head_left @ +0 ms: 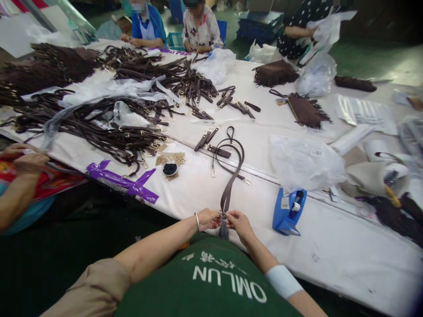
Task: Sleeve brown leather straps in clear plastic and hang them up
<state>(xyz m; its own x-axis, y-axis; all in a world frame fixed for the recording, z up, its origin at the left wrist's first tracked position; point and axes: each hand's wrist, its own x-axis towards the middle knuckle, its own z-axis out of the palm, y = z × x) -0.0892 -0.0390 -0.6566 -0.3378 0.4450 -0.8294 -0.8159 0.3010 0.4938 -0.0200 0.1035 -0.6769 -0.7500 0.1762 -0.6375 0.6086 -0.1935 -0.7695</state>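
- The left hand (210, 219) has its fingertips brought together at the near end of the dark brown strap, close by the edge of the worktop (198, 198).
- The right hand (238, 223) meets it from the other side, thumb and finger pinching the same spot; the exact grip of each is too small to make out.
- Between them sits a small metal fitting (222, 214), and a greyish strip (224, 230) hangs just below it.
- The dark brown strap (226, 196) runs away from the hands and curls into loose loops on the worktop, with gold-coloured clips (247, 181) at its thin ends.
- It looks light and bendable, springy enough to keep its curve, and unlikely to break; the metal parts are probably stiff, smooth and easy to let slip.
- The fitting seems the surest place to hold, with a flat pinch on the band just above it; gripping far along the loops would leave this end to swing.
- Just beyond the loops, short dark straps (220, 151) lie beside them.
- To the right stands a blue tape dispenser (287, 213); to the left, a small dish (170, 169) with dark contents.
- Farther left, many more straps (109, 132) lie heaped and tangled.
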